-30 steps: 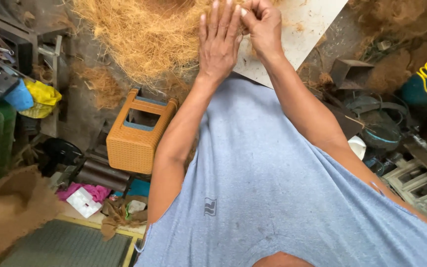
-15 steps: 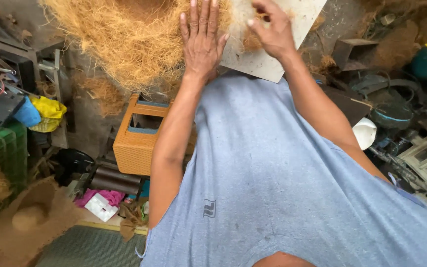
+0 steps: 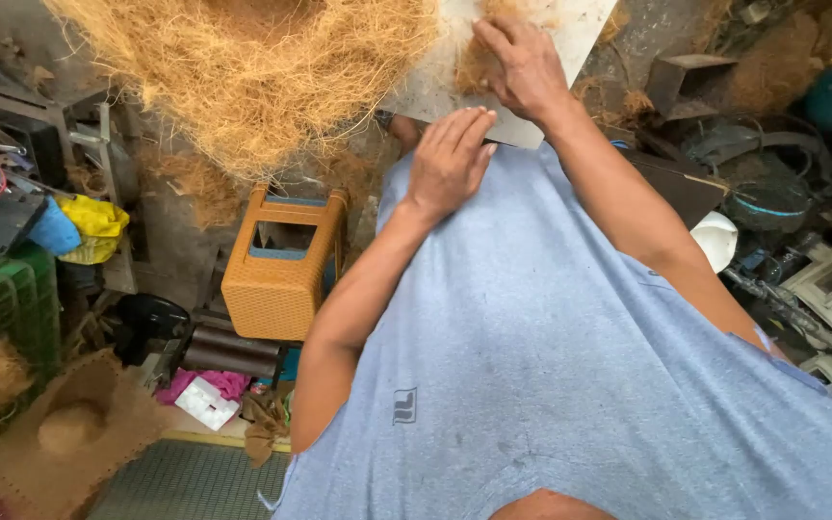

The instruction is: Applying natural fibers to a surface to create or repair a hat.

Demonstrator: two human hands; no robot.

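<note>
My right hand (image 3: 524, 67) presses a small tuft of brown coir fibre (image 3: 475, 64) against a pale flat board (image 3: 570, 29) at the top of the view, fingers curled on the tuft. My left hand (image 3: 449, 159) lies flat with fingers together, just below the board's near edge and over my grey-blue shirt; it holds nothing. A big heap of golden coir fibre (image 3: 252, 67) spreads to the left of the board.
An orange plastic stool (image 3: 281, 265) stands on the floor to the left below the heap. A green crate (image 3: 2, 308), yellow cloth (image 3: 93, 226) and brown woven hat (image 3: 74, 429) lie at the left. Dark metal clutter and a white bowl (image 3: 719, 236) fill the right.
My left hand has slid back from the fibre heap toward my chest. My right hand stays on the board with the tuft. The view has tilted down slightly.
</note>
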